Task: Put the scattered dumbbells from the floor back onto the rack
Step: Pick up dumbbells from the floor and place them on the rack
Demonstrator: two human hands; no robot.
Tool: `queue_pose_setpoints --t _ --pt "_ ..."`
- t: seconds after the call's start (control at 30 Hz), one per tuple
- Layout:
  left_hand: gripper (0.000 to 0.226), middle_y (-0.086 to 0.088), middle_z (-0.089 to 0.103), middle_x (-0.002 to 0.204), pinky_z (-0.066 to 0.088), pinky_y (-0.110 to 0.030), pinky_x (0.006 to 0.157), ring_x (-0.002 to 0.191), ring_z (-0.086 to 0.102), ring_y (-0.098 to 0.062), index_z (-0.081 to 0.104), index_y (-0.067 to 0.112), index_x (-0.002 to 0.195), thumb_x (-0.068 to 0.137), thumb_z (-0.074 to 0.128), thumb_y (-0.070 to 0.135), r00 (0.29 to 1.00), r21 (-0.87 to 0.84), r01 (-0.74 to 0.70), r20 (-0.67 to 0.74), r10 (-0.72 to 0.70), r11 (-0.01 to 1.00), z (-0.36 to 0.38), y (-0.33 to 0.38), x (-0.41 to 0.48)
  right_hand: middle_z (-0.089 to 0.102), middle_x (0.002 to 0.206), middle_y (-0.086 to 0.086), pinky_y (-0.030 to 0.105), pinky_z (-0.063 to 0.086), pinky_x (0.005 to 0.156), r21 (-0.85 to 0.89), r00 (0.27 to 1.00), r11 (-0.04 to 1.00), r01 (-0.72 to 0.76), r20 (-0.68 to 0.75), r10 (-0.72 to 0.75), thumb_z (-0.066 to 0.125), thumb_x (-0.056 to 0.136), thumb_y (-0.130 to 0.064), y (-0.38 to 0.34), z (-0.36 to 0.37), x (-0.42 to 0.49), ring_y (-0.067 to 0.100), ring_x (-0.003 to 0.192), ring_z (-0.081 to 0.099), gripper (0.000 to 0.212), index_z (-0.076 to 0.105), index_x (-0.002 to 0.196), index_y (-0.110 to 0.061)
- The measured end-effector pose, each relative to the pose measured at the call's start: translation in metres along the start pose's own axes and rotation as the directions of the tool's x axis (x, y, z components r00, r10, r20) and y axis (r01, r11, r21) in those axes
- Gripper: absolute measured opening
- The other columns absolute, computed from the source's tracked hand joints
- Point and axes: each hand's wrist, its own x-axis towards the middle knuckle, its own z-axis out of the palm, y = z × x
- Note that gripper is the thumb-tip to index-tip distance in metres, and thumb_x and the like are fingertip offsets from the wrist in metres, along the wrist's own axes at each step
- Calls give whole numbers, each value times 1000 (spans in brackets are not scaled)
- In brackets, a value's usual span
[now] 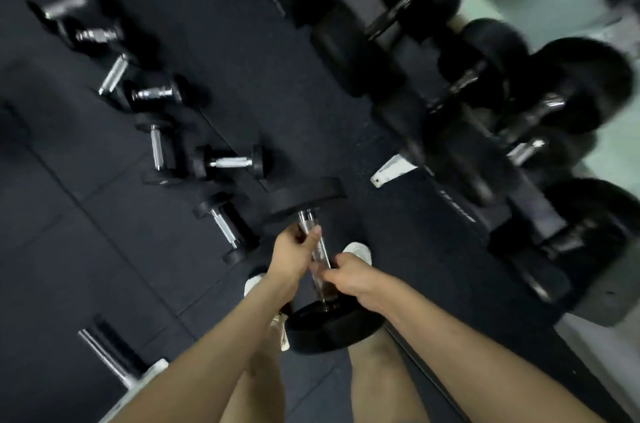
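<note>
Both my hands hold one large black dumbbell (308, 196) by its chrome handle, lifted above the floor between my legs. My left hand (292, 258) grips the handle's upper part, and my right hand (349, 279) grips it lower down, near the closer weight head. Several smaller dumbbells (228, 163) lie scattered on the black floor to the left, in a loose line running up and away. The dumbbell rack (460, 211) runs along the right, loaded with big black dumbbells and blurred by motion.
My white shoes (360, 251) stand on the dark rubber floor under the held dumbbell. A chrome bar on a white frame (114, 360) sits at the lower left. A white rack foot (391, 170) juts out toward the floor's middle.
</note>
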Motion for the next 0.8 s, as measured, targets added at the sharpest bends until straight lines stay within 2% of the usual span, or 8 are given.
queue_pose_setpoints --t 0.1,0.17,0.27,0.37,0.43,0.5,0.57,0.8 --pt "27 -16 68 89 54 -41 76 82 63 -24 63 1 98 90 59 26 995 64 -98 34 96 993 -10 63 -61 70 96 11 25 53 69 53 991 994 100 -92 -94 61 88 -45 -27 -5 -84 17 82 67 47 61 109 -3" --pt "25 -11 59 72 48 -35 61 68 55 -20 61 1 86 89 60 25 977 136 -209 63 202 968 -13 103 -92 69 85 9 21 50 55 126 976 976 175 -152 -155 60 91 -39 -43 -10 -125 11 64 64 46 60 112 2" --pt "25 -7 54 65 44 -31 58 63 52 -18 54 8 72 89 60 25 955 180 -293 105 278 939 -8 162 -130 70 79 13 38 60 73 289 949 915 282 -226 -222 61 92 -30 -70 -23 -179 21 65 69 43 58 112 8" --pt "18 -11 64 80 53 -39 72 78 61 -24 61 6 86 89 60 23 940 186 -332 151 307 925 10 218 -148 73 93 18 49 56 87 335 913 875 349 -333 -237 64 88 -35 -96 -49 -215 33 85 71 35 62 95 -1" --pt "12 -8 67 84 55 -35 71 79 63 -24 63 9 91 90 59 21 926 180 -360 189 327 916 27 251 -151 71 93 19 47 57 86 415 906 826 383 -344 -247 64 89 -33 -111 -74 -236 32 84 69 27 60 82 -7" --pt "12 -2 61 71 48 -19 48 59 54 -16 63 9 90 90 58 20 906 201 -402 228 356 894 51 286 -150 70 89 16 47 56 88 455 896 787 416 -353 -269 62 90 -34 -123 -106 -250 32 86 69 28 61 82 -7" --pt "15 -1 58 68 41 -15 38 53 49 -12 63 7 95 90 58 20 903 223 -407 244 353 886 70 310 -146 69 87 14 46 56 89 456 885 772 442 -362 -293 61 91 -34 -131 -133 -255 31 86 68 29 63 85 -6" --pt "12 0 59 70 43 -22 48 61 54 -12 64 9 94 90 59 18 893 244 -405 311 325 881 182 412 -115 69 79 10 32 57 73 470 835 725 503 -480 -268 59 92 -34 -158 -270 -249 20 68 66 31 64 83 -5"
